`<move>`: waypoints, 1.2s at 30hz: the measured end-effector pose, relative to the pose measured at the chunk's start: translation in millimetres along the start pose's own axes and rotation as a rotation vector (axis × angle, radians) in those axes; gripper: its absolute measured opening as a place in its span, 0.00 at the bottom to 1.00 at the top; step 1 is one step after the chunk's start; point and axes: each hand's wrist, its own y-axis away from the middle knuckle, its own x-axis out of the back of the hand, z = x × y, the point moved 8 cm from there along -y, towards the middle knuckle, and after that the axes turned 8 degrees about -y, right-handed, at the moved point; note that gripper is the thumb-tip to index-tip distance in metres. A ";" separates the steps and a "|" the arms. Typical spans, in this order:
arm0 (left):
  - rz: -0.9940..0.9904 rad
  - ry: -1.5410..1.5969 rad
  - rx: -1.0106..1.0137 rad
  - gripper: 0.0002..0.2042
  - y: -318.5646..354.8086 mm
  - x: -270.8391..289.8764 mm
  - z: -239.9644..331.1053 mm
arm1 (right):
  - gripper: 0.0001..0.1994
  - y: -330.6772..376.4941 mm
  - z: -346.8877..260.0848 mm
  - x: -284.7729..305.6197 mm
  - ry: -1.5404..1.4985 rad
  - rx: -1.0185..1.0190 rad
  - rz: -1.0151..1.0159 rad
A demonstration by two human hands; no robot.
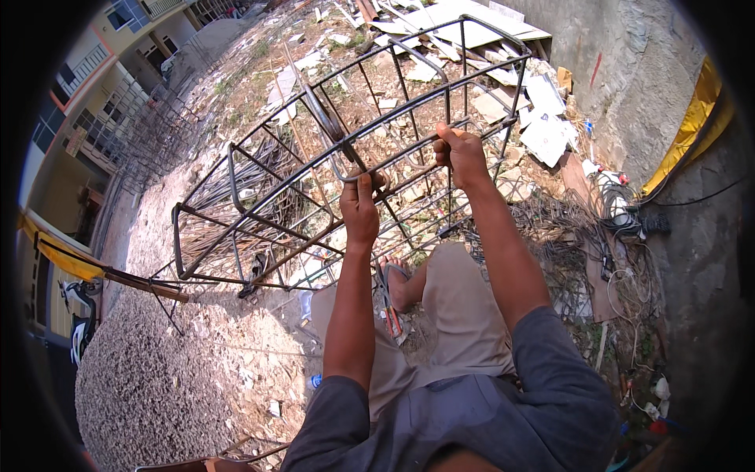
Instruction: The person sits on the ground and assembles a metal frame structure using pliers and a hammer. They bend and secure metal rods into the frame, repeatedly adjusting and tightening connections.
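The steel bar cage (pixel 314 181) lies tilted from centre toward ten o'clock, the left hand (pixel 360 206) closed around a bent hook tool (pixel 326 126), the right hand (pixel 462 153) gripping a bar at one o'clock.

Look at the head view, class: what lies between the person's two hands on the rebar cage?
Between the left hand and right hand, only the rebar cage shows: its dark bars cross the gap, with rubble ground behind.

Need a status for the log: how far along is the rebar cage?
Done: the long cage of dark steel bars already has several rectangular stirrups standing along it. In hand: the left hand grips a bent steel hook tool at a bar crossing, and the right hand steadies a top bar. Left: which crossings remain untied is too fine to tell.
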 end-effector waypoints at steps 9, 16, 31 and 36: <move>-0.026 -0.007 0.023 0.13 1.1 -3.8 1.8 | 0.14 -2.7 0.0 2.6 -0.031 0.058 0.004; -0.022 0.019 0.024 0.13 0.8 -3.1 -2.3 | 0.13 -2.7 5.3 3.4 -0.069 0.035 0.021; -0.023 0.021 0.061 0.13 0.8 -2.4 -2.9 | 0.13 3.3 8.0 -2.4 -0.076 0.105 0.085; -0.010 0.062 0.117 0.13 2.5 -3.6 -4.4 | 0.13 3.5 6.1 -3.4 -0.061 0.113 0.082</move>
